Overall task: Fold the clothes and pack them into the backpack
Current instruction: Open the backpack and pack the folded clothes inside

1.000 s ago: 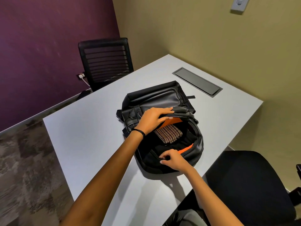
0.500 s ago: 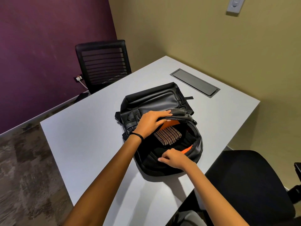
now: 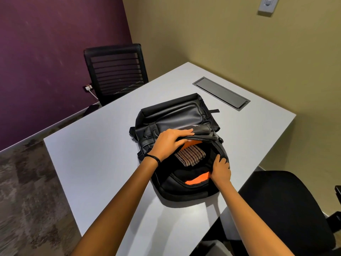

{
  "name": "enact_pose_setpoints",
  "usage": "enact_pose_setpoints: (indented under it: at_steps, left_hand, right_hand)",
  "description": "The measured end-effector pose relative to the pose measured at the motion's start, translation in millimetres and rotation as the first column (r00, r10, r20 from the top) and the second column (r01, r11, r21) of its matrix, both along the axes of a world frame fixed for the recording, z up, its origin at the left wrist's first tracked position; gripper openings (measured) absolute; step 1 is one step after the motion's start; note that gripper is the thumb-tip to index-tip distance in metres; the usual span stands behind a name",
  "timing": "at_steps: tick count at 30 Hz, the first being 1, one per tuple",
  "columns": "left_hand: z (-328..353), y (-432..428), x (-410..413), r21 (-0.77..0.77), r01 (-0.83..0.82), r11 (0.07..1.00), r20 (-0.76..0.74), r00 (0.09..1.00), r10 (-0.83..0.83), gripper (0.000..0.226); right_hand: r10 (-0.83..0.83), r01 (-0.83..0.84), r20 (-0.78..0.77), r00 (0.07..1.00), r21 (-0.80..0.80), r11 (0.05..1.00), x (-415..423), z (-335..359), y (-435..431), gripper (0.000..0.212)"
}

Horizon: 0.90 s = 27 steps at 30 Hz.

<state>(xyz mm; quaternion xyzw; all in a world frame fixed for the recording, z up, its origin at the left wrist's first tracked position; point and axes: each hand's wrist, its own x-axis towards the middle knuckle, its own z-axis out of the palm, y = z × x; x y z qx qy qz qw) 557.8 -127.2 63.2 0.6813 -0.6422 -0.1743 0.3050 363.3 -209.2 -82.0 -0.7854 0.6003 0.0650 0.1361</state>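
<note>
left hand (image 3: 171, 140) gripping backpack (image 3: 175, 115) flap, right hand (image 3: 220, 170) clutching its rim, striped garment (image 3: 191, 157) inside

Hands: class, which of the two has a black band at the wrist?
The left hand, holding the backpack's upper flap, wears a thin black wristband; the right hand, gripping the opening's right rim, has a bare wrist.

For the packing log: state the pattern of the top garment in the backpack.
Garment: brown and tan stripes; head view.

The left hand (image 3: 170, 140) hides part of the striped garment (image 3: 191, 157) — the wall switch (image 3: 267, 5) runs off the top edge.
</note>
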Motion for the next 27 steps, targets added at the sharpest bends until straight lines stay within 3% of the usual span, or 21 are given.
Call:
enact_pose_setpoints:
  at_steps: [8, 13, 16, 23, 27]
  left_hand:
    - [-0.9, 0.8, -0.3, 0.013, -0.001, 1.0, 0.005, 1.0, 0.001, 0.033]
    - [-0.8, 1.4, -0.7, 0.016, -0.009, 1.0, 0.01, 1.0, 0.009, 0.033]
    - [-1.5, 1.1, -0.3, 0.016, -0.006, 1.0, 0.021, 1.0, 0.005, 0.033]
    - [-4.0, 2.4, -3.9, 0.005, 0.002, 1.0, 0.016, 1.0, -0.002, 0.033]
    - [-7.9, 5.0, -8.4, 0.012, 0.033, 0.999, 0.027, 0.999, -0.033, 0.032]
  right_hand:
    - [0.02, -0.02, 0.066, 0.998, 0.001, 1.0, -4.5, -2.3, -9.1, 0.058]
    - [0.149, -0.149, -0.007, 0.989, -0.08, 0.986, -11.0, 0.9, -9.4, 0.026]
    - [0.095, -0.087, 0.044, 0.995, -0.161, 0.983, -17.7, -3.1, -4.1, 0.011]
    - [0.036, -0.023, 0.088, 0.995, -0.142, 0.99, -33.0, -11.4, 7.9, 0.031]
    - [0.074, -0.046, 0.171, 0.983, -0.165, 0.985, -40.8, -8.4, 10.5, 0.016]
